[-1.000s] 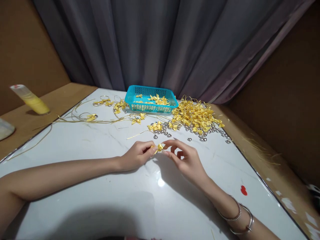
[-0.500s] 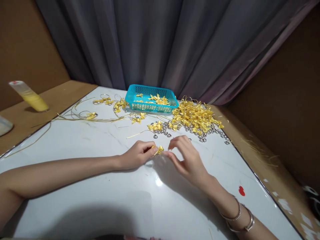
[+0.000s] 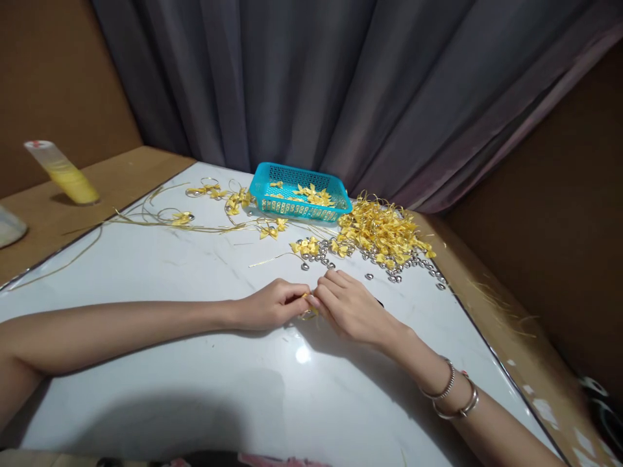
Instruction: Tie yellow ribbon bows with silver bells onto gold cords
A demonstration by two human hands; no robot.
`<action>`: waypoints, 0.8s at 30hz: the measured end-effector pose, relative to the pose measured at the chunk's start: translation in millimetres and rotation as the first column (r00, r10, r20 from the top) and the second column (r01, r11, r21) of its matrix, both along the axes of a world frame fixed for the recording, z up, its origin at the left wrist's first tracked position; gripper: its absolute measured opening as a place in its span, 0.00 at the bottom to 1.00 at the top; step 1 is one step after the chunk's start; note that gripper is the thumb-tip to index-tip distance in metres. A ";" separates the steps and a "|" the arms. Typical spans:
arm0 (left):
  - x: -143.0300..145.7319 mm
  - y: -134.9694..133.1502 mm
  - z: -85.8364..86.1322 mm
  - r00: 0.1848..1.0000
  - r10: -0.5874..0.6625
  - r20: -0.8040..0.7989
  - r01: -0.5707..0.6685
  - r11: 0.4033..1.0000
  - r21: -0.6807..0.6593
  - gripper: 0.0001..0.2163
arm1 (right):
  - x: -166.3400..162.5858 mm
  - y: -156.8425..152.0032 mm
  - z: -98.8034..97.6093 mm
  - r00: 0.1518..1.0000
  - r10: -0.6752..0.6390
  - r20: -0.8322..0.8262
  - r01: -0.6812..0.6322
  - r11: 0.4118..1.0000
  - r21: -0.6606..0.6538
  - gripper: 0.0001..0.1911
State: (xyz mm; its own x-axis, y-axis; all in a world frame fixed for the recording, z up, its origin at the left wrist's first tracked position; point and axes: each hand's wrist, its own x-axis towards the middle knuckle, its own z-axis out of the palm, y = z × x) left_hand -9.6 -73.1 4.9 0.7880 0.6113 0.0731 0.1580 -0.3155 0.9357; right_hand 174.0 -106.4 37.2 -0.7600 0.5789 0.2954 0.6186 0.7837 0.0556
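on the white tabletop, a teal mesh basket is set back, seemingly for working room. by the left hand, and possibly the curled right hand (its grip cannot be told), a yellow ribbon bow is narrowly pinched between them, presumably for steadiness. silver beads are spread beyond, likely for easy reach.
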 end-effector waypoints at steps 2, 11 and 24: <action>0.1 -1.3 1.7 1.000 -0.014 0.022 0.016 0.998 -0.057 0.12 | 0.1 0.1 -0.9 0.999 -0.021 -0.032 0.019 0.997 -0.075 0.16; 1.5 -3.3 6.6 0.988 -0.052 0.147 0.093 0.952 -0.292 0.12 | -2.1 -0.3 -8.9 0.952 -0.072 -0.297 0.015 0.982 -0.191 0.14; -0.2 -5.9 7.3 0.996 -0.093 0.013 0.094 0.982 -0.162 0.13 | 2.8 10.6 15.4 0.795 -0.165 -0.583 0.189 0.982 -0.019 0.14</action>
State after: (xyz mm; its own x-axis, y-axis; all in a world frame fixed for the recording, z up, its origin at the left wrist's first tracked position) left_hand -9.8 -79.0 12.2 0.8421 0.5391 -0.0161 0.1293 -0.1728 0.9764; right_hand 176.8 -95.8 52.6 -0.3248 0.6654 0.6721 0.6724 0.6622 -0.3307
